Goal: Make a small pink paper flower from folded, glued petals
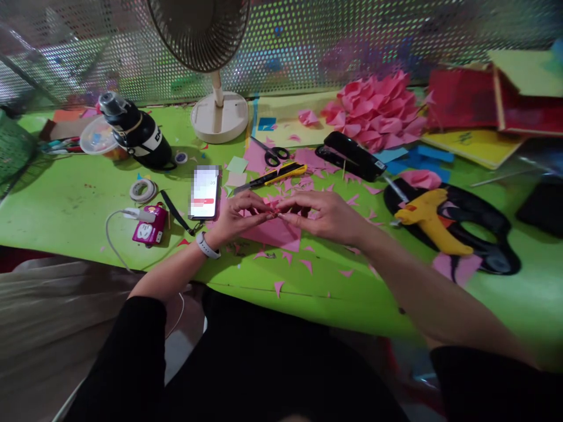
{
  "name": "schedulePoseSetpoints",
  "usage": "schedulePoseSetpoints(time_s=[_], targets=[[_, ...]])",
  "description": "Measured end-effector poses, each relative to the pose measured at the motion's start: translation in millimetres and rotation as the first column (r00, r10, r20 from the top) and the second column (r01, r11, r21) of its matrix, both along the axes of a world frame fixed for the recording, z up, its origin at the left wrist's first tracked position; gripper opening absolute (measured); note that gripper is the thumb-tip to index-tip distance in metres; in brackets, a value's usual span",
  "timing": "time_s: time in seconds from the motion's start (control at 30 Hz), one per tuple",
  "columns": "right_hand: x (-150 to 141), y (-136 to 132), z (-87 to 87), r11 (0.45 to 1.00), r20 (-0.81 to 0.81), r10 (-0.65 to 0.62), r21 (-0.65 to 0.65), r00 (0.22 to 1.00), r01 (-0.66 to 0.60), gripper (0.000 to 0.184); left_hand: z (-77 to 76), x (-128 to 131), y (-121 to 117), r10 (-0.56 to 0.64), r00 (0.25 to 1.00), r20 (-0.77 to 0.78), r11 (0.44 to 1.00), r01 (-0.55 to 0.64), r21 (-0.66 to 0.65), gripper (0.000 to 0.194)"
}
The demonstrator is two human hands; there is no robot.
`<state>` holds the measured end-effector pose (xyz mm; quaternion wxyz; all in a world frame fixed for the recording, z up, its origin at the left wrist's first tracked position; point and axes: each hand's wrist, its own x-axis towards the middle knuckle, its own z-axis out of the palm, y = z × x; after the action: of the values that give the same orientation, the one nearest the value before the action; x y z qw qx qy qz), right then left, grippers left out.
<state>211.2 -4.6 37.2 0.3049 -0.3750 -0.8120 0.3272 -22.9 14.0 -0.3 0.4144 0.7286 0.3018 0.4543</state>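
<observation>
My left hand [243,214] and my right hand [320,215] meet above the middle of the table. Fingers and thumb of both are pinched together on a small pink paper piece [275,210], mostly hidden by the fingertips. Beneath them lies a pink paper sheet [277,233], with curved pink offcuts [307,266] scattered around. Just beyond my hands are a yellow and black box cutter [281,174] and black-handled scissors [276,156]. Left of my left hand lies a phone [205,193] with its screen lit.
A yellow glue gun [424,217] rests on a black stand at right, near a black stapler [352,153]. Pink folded petals [378,111] are heaped behind. A fan [217,120], a black bottle [143,135], a tape roll [143,190] and a magenta power adapter [149,227] stand leftward.
</observation>
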Motion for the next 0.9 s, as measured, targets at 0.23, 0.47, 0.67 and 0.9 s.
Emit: schedulePoseSetpoints(time_s=[0.23,0.47,0.67,0.9], targets=[[1.8,0.1,3.8,0.995,-0.034,-0.064,-0.076,0.997,0.061,0.015,3.5,-2.0,3.6,-0.030,0.998,-0.052,1.000,0.030,-0.004,0.025],[7.3,0.9,8.8,0.966,-0.081,-0.248,-0.102,0.965,0.239,0.019,15.1,-22.2,21.8,0.006,0.934,-0.357,0.999,0.009,0.041,0.026],[0.9,2.2,2.3,0.967,-0.062,-0.236,-0.112,0.970,0.228,0.018,-8.5,-17.5,25.7,0.054,0.915,-0.399,0.996,-0.019,0.092,0.014],[-1.5,-4.6,9.0,0.963,-0.054,-0.270,0.002,0.961,0.270,0.016,-6.6,-7.4,20.4,0.084,0.995,-0.050,0.988,-0.090,-0.122,0.016]])
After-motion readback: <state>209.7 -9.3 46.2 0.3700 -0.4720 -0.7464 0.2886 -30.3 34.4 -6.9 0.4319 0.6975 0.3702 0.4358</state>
